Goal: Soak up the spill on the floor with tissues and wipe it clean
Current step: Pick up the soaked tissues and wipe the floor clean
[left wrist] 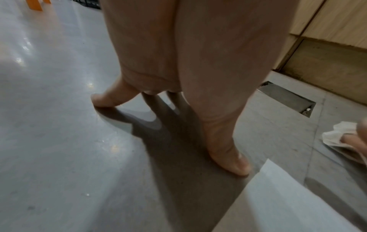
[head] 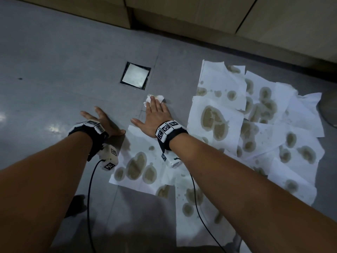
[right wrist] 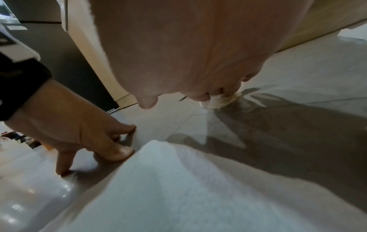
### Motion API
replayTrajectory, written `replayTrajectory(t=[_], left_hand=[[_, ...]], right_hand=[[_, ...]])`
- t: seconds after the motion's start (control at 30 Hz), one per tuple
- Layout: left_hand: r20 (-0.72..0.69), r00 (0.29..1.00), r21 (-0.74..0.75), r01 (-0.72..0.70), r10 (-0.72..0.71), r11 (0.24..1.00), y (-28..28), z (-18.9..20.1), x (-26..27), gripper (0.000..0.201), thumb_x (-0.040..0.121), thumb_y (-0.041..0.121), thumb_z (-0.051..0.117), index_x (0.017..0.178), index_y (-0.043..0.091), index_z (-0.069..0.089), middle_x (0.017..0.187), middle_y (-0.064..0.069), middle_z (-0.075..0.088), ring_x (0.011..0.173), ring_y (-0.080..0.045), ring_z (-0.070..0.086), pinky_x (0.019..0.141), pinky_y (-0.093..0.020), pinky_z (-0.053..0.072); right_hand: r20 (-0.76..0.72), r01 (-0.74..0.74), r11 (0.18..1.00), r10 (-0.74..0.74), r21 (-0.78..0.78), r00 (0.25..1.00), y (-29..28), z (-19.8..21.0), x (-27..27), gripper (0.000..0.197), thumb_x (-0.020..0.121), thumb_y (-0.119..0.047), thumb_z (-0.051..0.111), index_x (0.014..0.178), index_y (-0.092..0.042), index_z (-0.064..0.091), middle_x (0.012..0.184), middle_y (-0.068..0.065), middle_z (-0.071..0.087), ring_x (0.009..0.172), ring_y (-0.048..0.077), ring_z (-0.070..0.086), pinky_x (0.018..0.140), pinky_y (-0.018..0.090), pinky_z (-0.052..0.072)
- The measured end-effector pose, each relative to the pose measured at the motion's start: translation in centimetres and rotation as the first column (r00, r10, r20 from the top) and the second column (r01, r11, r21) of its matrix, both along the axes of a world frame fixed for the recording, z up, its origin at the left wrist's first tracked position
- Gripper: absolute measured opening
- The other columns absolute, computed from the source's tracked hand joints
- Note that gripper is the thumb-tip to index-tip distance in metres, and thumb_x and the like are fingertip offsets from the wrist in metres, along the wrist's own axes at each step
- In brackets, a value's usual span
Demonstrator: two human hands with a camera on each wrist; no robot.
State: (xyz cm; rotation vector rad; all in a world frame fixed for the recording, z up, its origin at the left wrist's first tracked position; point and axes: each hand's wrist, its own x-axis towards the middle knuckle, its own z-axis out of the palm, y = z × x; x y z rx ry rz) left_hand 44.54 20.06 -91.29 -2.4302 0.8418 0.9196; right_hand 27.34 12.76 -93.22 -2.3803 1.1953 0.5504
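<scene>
Several white tissue sheets (head: 246, 125) lie spread over the grey floor (head: 54, 61), blotched with brown-green wet stains. The nearest stained sheet (head: 142, 161) lies under my right wrist, and its dry corner (right wrist: 198, 188) fills the right wrist view. My right hand (head: 155, 110) lies flat, its straight fingers pressing a small crumpled tissue wad (head: 155, 98) onto the floor beyond the sheets. The wad (right wrist: 218, 101) shows under the fingertips. My left hand (head: 99, 118) is spread on bare floor to the left, propped on its fingertips (left wrist: 228, 153) and holding nothing.
A square metal floor drain cover (head: 135, 75) sits just beyond the wad. Wooden cabinet bases (head: 200, 15) run along the far edge. Black cables (head: 90, 198) trail from both wrist cameras. A grey rounded object (head: 330, 110) shows at the right edge. Bare floor lies to the left.
</scene>
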Motion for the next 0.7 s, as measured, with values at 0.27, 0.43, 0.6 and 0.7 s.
replayTrajectory(t=[0.27, 0.43, 0.6, 0.7], left_hand=[[-0.006, 1.000, 0.008, 0.013, -0.013, 1.000, 0.1, 0.2, -0.1, 0.138, 0.073, 0.071, 0.071, 0.155, 0.014, -0.024, 0.155, -0.031, -0.029, 0.145, -0.056, 0.007, 0.118, -0.056, 0.016], [-0.002, 1.000, 0.012, 0.010, -0.010, 1.000, 0.1, 0.2, 0.0, 0.139, 0.071, 0.074, 0.070, 0.154, 0.015, -0.025, 0.154, -0.031, -0.031, 0.145, -0.058, 0.007, 0.117, -0.058, 0.017], [-0.007, 0.999, 0.017, 0.043, -0.043, 0.999, 0.0, 1.2, -0.8, 0.128, 0.081, 0.071, 0.063, 0.153, 0.011, -0.024, 0.156, -0.029, -0.028, 0.146, -0.056, 0.001, 0.118, -0.058, 0.014], [0.010, 0.999, 0.031, 0.053, -0.054, 0.998, 0.1, 0.6, -0.5, 0.132, 0.077, 0.074, 0.064, 0.153, 0.013, -0.025, 0.155, -0.031, -0.028, 0.145, -0.058, 0.005, 0.117, -0.059, 0.016]], right_hand=[[0.029, 0.018, 0.999, -0.019, 0.029, 0.999, -0.3, 0.1, -0.1, 0.098, 0.092, -0.077, 0.018, 0.158, -0.007, -0.001, 0.165, 0.012, -0.015, 0.153, 0.026, -0.009, 0.124, 0.041, -0.003], [0.014, -0.018, 1.000, 0.018, 0.015, 1.000, 2.2, 1.6, -1.2, 0.098, 0.092, -0.077, 0.014, 0.157, -0.004, 0.001, 0.164, 0.014, -0.014, 0.153, 0.027, -0.009, 0.124, 0.041, -0.003], [-0.033, 0.004, 0.999, -0.003, 0.040, 0.999, 3.3, 1.2, -1.6, 0.098, 0.092, -0.077, 0.014, 0.157, -0.005, -0.001, 0.164, 0.014, -0.016, 0.152, 0.026, -0.011, 0.123, 0.040, -0.005], [0.017, 0.063, 0.996, -0.064, 0.067, 0.998, 3.6, 2.6, -1.9, 0.100, 0.091, -0.078, 0.011, 0.157, -0.004, -0.001, 0.163, 0.015, -0.016, 0.152, 0.026, -0.011, 0.124, 0.039, -0.006]])
